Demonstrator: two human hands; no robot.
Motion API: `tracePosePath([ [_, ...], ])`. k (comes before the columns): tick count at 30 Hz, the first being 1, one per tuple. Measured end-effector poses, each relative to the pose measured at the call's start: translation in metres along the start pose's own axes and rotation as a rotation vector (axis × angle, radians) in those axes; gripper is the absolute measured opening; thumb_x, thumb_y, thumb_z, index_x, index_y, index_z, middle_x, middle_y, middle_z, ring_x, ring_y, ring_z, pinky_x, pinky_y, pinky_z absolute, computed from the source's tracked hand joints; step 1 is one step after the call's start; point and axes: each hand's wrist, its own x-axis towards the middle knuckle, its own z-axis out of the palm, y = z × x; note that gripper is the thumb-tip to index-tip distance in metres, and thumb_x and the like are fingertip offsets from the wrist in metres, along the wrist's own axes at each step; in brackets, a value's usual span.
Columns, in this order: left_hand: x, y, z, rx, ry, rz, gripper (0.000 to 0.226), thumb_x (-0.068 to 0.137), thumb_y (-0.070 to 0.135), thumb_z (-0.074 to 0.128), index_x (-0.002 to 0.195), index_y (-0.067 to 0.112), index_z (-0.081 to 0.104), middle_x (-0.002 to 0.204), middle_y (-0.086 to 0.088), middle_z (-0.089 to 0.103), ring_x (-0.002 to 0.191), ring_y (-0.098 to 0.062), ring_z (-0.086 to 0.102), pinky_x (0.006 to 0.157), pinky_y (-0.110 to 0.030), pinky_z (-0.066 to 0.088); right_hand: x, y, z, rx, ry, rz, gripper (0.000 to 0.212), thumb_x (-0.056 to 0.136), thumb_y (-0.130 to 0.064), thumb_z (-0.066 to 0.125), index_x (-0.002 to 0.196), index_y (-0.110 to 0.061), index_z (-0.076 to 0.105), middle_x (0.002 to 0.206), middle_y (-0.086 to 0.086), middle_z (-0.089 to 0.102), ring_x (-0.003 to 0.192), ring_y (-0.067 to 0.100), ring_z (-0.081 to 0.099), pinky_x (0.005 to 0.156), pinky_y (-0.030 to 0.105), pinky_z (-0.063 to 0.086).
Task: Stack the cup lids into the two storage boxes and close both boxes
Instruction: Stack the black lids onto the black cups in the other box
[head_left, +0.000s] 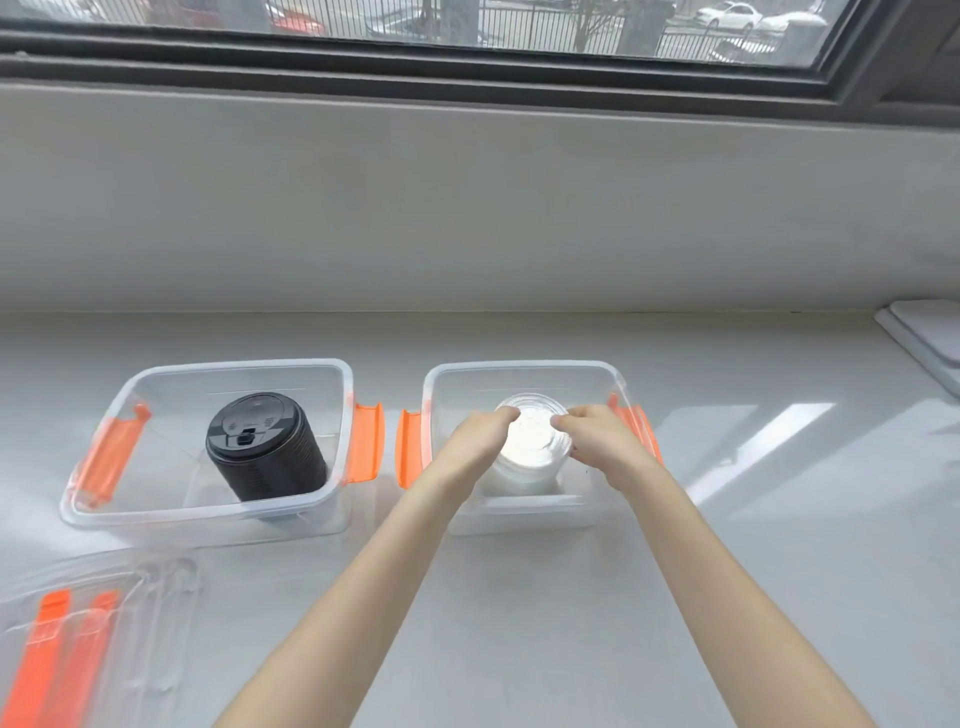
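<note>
Box lids (78, 639): two clear lids with orange clips, lying at the near left corner of the counter (519, 597), one on the other, well apart from both hands.
Left hand (475, 441): it reaches into the right box; the fingers are curled narrow and their tips touch the left edge of the clear stack's top.
Right hand (600, 444): it is also inside the right box, fingers curled narrow, the tips on the right edge of the same stack. Both hands hold the stack between them.
Clear stack (532, 441): clear cup lids, standing in the right box, directly between the two hands.
Right box (519, 371): clear, open, orange clips folded out at both sides.
Black stack (265, 449): black cup lids, tilted, standing in the left box, no hand near.
Left box (234, 371): clear, open, just beside the right box.
Window (467, 31): behind the counter, above a pale wall.
</note>
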Motion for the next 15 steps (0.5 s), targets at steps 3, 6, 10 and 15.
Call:
tracePosePath([
  [3, 0.002, -0.001, 0.0, -0.004, 0.004, 0.0, 0.053, 0.092, 0.036, 0.039, 0.138, 0.012, 0.037, 0.15, -0.005, 0.034, 0.137, -0.024, 0.033, 0.107, -0.033, 0.029, -0.003, -0.005, -0.002, -0.034, 0.014, -0.029, 0.036, 0.082, -0.019, 0.051, 0.09, 0.016, 0.052, 0.083, 0.006, 0.041, 0.079, 0.019, 0.039, 0.074, 0.033, 0.035],
  [6, 0.004, -0.006, -0.003, -0.007, 0.004, -0.002, 0.052, 0.092, 0.036, 0.039, 0.138, 0.012, 0.037, 0.149, -0.006, 0.036, 0.136, -0.023, 0.035, 0.108, -0.034, 0.029, -0.004, -0.007, -0.001, -0.074, 0.004, -0.064, 0.037, 0.083, -0.021, 0.051, 0.093, 0.015, 0.053, 0.084, 0.005, 0.039, 0.08, 0.019, 0.037, 0.072, 0.035, 0.035],
  [10, 0.005, -0.009, -0.006, -0.023, -0.007, -0.045, 0.055, 0.091, 0.04, 0.039, 0.14, 0.016, 0.035, 0.151, -0.005, 0.033, 0.136, -0.024, 0.034, 0.112, -0.036, 0.029, -0.004, -0.003, 0.004, -0.126, -0.031, -0.026, 0.046, 0.085, -0.024, 0.05, 0.113, 0.012, 0.049, 0.091, 0.009, 0.048, 0.084, 0.019, 0.039, 0.093, 0.05, 0.044],
  [15, 0.011, -0.008, -0.007, -0.137, -0.02, -0.116, 0.054, 0.089, 0.043, 0.041, 0.138, 0.019, 0.036, 0.147, -0.01, 0.034, 0.119, -0.028, 0.042, 0.106, -0.039, 0.033, -0.004, -0.003, 0.001, -0.086, -0.072, 0.062, 0.042, 0.089, -0.025, 0.047, 0.12, 0.002, 0.048, 0.135, 0.019, 0.048, 0.123, 0.033, 0.047, 0.105, 0.047, 0.039],
])
